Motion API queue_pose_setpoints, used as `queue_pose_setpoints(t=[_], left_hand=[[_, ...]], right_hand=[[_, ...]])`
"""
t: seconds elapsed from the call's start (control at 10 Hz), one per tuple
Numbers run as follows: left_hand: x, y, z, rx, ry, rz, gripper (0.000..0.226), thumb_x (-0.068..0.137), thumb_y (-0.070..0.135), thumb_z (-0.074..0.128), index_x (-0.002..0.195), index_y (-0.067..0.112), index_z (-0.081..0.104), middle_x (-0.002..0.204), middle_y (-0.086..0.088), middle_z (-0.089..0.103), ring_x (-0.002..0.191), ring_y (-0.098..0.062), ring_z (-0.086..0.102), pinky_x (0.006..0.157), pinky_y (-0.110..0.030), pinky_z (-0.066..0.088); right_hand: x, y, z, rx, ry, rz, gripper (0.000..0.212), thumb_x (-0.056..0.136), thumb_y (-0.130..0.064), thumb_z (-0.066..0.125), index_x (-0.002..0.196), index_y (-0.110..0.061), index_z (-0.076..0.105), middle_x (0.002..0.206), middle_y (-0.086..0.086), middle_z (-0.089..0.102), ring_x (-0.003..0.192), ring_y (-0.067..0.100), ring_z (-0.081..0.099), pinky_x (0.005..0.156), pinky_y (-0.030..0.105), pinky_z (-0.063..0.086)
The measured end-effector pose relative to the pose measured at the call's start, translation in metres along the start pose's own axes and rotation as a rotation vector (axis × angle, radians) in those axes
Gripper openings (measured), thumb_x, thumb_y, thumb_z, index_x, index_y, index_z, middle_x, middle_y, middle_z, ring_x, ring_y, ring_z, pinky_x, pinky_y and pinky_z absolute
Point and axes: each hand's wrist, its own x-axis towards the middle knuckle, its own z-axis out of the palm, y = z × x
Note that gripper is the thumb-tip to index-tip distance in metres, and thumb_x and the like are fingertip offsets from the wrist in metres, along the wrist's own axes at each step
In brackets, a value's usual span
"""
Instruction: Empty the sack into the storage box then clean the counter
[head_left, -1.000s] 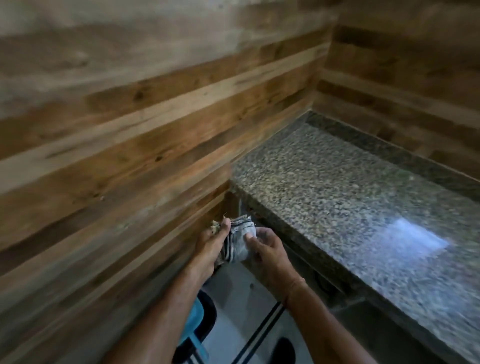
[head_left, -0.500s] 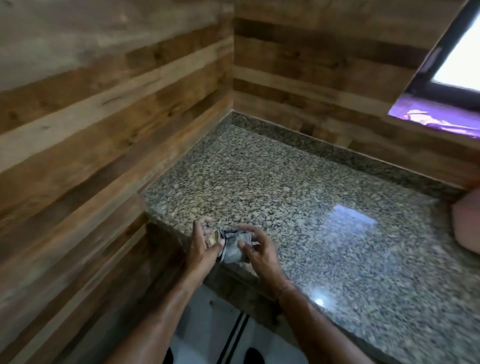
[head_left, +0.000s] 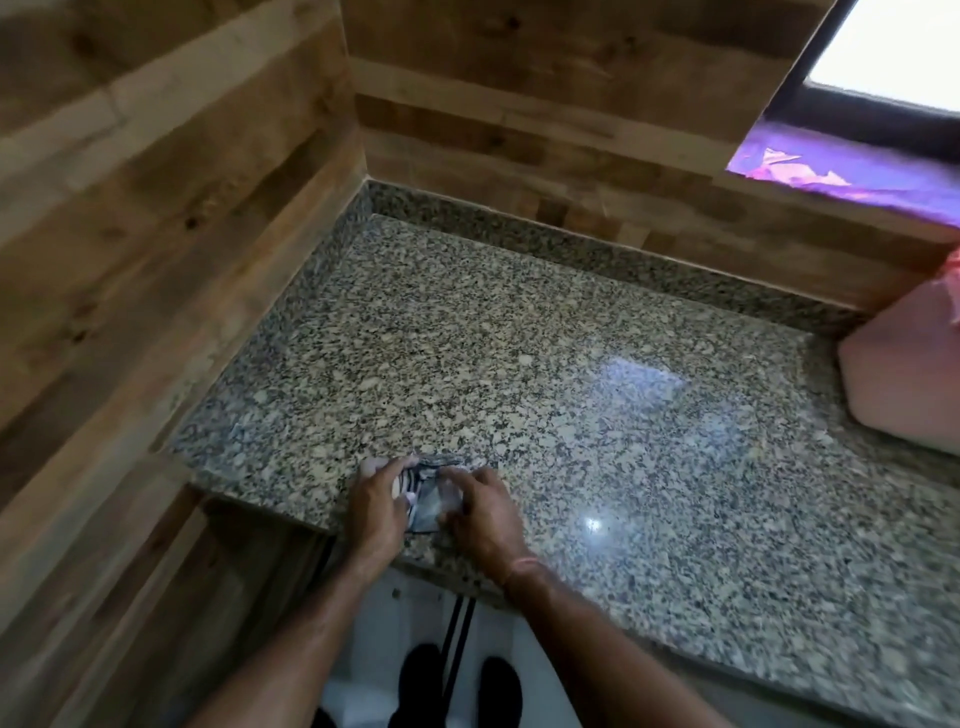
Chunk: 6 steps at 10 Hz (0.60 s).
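Here the small folded cloth (head_left: 423, 499), grey with dark and pale stripes, lies bunched at the near edge of the speckled granite worktop (head_left: 545, 364). The left hand (head_left: 375, 501) and right hand (head_left: 480, 512) press in from either side, each grip closed on the cloth.

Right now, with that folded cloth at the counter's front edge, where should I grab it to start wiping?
Press down flat on top of the folded cloth, coming from the front edge. It lies flat on the counter, so pinching would probably bunch it. The left hand and right hand already flank it.
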Motion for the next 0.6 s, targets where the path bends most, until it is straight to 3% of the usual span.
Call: queue_pose_setpoints(t=[0.1, 0.2, 0.3, 0.4, 0.5, 0.6], left_hand=[[0.007, -0.015, -0.001, 0.05, -0.012, 0.057, 0.054, 0.09, 0.002, 0.073, 0.136, 0.028, 0.064, 0.138, -0.008, 0.048, 0.099, -0.006, 0.054, 0.054, -0.005, 0.04], [0.012, -0.02, -0.002, 0.055, -0.037, 0.074, 0.054, 0.087, 0.003, 0.076, 0.134, 0.029, 0.066, 0.127, -0.004, 0.049, 0.093, -0.008, 0.052, 0.056, -0.007, 0.037], [0.012, -0.024, -0.001, 0.08, -0.035, 0.079, 0.051, 0.088, 0.008, 0.076, 0.133, 0.031, 0.066, 0.129, -0.004, 0.048, 0.104, -0.013, 0.049, 0.065, -0.01, 0.035], [0.011, -0.024, -0.006, 0.117, 0.008, 0.103, 0.046, 0.087, 0.023, 0.078, 0.13, 0.034, 0.067, 0.131, -0.002, 0.047, 0.114, -0.02, 0.047, 0.083, -0.029, 0.047], [0.011, -0.016, -0.007, 0.174, 0.109, 0.139, 0.046, 0.083, 0.032, 0.08, 0.127, 0.034, 0.066, 0.134, -0.002, 0.048, 0.118, -0.024, 0.049, 0.099, -0.054, 0.044], [0.0, 0.006, -0.004, 0.179, 0.142, 0.167, 0.051, 0.086, 0.035, 0.078, 0.134, 0.028, 0.061, 0.137, -0.006, 0.047, 0.119, -0.026, 0.048, 0.097, -0.05, 0.046]], right_hand=[[0.0, 0.005, 0.016, -0.231, 0.146, -0.067, 0.059, 0.081, -0.029, 0.084, 0.135, -0.038, 0.06, 0.11, -0.001, 0.058, 0.094, 0.014, 0.051, 0.075, 0.031, 0.056], [0.001, 0.008, 0.019, -0.288, 0.18, -0.086, 0.068, 0.077, -0.032, 0.086, 0.136, -0.042, 0.054, 0.106, 0.001, 0.058, 0.092, 0.016, 0.051, 0.074, 0.038, 0.056], [0.0, 0.009, 0.016, -0.303, 0.141, -0.083, 0.067, 0.083, -0.036, 0.081, 0.142, -0.041, 0.051, 0.113, 0.001, 0.056, 0.099, 0.015, 0.047, 0.084, 0.042, 0.054], [-0.006, 0.008, 0.007, -0.253, 0.142, -0.052, 0.07, 0.088, -0.04, 0.075, 0.151, -0.041, 0.044, 0.122, 0.0, 0.053, 0.107, 0.014, 0.047, 0.094, 0.038, 0.049], [-0.018, 0.019, -0.009, -0.196, 0.189, -0.02, 0.068, 0.095, -0.035, 0.07, 0.155, -0.041, 0.037, 0.128, 0.0, 0.051, 0.112, 0.014, 0.046, 0.099, 0.037, 0.047], [-0.034, 0.029, -0.036, -0.192, 0.237, 0.001, 0.062, 0.098, -0.046, 0.062, 0.155, -0.04, 0.036, 0.126, 0.0, 0.049, 0.109, 0.013, 0.045, 0.097, 0.036, 0.048]])
